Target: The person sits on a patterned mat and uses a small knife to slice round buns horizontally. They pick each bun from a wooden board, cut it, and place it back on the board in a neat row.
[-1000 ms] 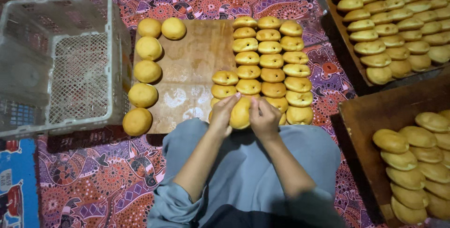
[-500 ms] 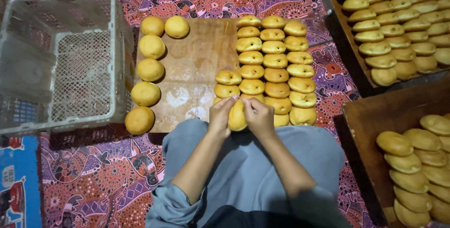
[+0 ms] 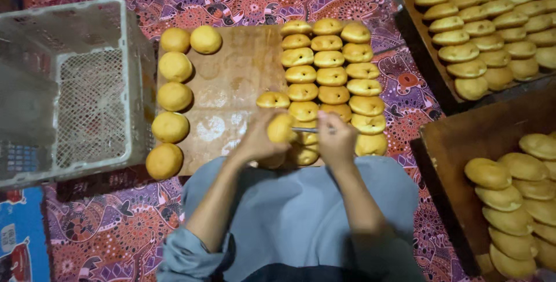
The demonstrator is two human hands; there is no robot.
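Down low over the wooden board (image 3: 231, 85): left hand (image 3: 260, 143) clamped around one golden bun (image 3: 282, 128), held upright at the board's near edge. Right hand (image 3: 336, 137) closed on a thin metal tool (image 3: 304, 129), perhaps a knife, tip touching the bun. Just beyond, rows of split buns (image 3: 330, 76); along the board's left edge, round whole buns (image 3: 174, 96). Further left, a grey plastic crate (image 3: 87, 85). Right, wooden trays (image 3: 446, 143) of more buns.

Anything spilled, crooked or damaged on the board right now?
Nothing damaged. Pale floury patches mark the bare board, and one bun sits alone left of the neat rows. The left hand holds a bun.
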